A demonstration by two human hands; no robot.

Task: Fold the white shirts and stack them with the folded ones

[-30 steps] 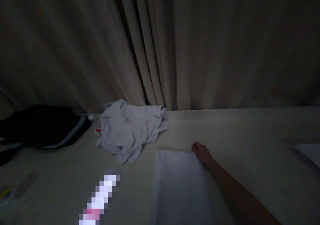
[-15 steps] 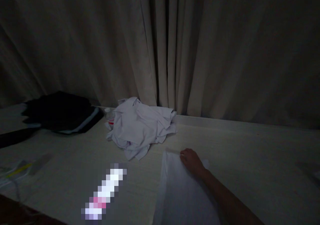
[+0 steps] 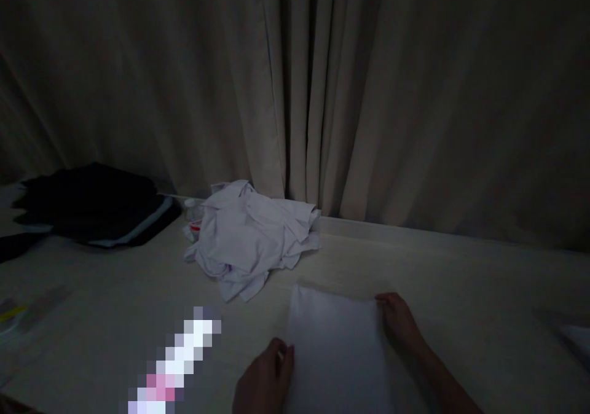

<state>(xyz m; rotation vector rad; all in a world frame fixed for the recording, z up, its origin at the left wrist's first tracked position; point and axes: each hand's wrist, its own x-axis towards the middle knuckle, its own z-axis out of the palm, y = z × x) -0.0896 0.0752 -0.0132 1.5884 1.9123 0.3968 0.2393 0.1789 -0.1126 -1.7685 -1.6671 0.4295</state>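
Folded white cloth (image 3: 334, 346): near end cut off by bottom edge. Left hand (image 3: 265, 380): wrist out of frame. Bottle (image 3: 192, 212): mostly hidden behind crumpled white garment (image 3: 251, 236). Pixelated strip (image 3: 175, 365): unidentifiable.

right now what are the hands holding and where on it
Both hands are on the flat white cloth: the left hand at its left edge, the right hand at its far right corner. Too dark to tell if the fingers pinch it or just rest.
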